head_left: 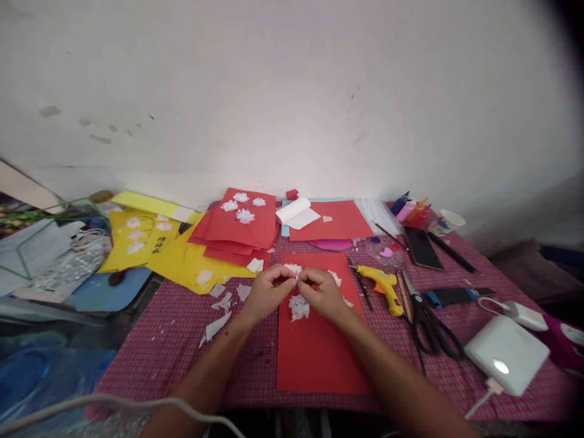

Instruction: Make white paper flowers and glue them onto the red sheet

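Over a red sheet of paper (319, 359), my left hand (270, 292) and my right hand (323, 293) meet, thumbs and forefingers pinched together. A small piece of white paper (297, 281) shows between the fingertips, mostly hidden by them. Just below lies a crumpled white paper flower (298, 308) on the sheet. Another white paper flower (292, 268) peeks out above my fingertips, and a third paper flower (335, 278) is partly covered by my right hand. Torn white paper scraps (215, 327) are scattered left of my left hand.
Right of the sheet lie a yellow glue gun (381, 283), black scissors (429, 328), a utility knife (451, 297), a phone (422, 247) and a white charger (507, 353). Behind stand stacked red sheets (228, 234) and a white paper roll (294, 210). Yellow sheets (182, 261) lie left.
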The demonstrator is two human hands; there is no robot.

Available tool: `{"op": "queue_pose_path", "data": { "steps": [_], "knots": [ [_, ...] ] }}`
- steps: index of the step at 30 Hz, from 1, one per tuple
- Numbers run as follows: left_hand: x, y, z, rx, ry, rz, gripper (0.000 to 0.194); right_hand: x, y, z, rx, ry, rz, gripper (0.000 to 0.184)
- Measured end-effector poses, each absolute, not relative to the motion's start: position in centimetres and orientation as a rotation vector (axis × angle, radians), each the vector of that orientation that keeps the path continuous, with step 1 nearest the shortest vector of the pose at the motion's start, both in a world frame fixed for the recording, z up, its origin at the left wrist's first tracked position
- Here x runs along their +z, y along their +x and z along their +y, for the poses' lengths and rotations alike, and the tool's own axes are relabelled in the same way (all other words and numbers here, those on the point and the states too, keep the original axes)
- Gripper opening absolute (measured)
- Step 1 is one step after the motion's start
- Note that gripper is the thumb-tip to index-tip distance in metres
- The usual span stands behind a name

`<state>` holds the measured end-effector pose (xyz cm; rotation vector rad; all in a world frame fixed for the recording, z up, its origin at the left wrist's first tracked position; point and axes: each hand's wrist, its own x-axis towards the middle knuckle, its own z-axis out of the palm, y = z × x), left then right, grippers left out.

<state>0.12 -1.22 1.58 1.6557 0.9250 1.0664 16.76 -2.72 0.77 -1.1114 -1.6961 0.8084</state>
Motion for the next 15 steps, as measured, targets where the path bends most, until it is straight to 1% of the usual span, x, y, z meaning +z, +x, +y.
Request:
{"op": "queue_pose_path", "data": {
  "steps": [3,9,15],
  "knots": [
    [1.59,0.15,-1.24,1.074,1.641,0.937,0.009,0.68,16.72,-2.71,0.789,-1.116,-1.711,0.020],
    [1.68,0.22,-1.23,1.070,1.636,0.957,0.009,0.76,16.91,-2.70,0.842,-1.100,-1.656,0.014],
    [1.67,0.29,-1.39,1.110,1.717,0.964,0.009,0.74,17.03,-2.81,0.860,-1.095,-1.610,0.014]
  ]
}}
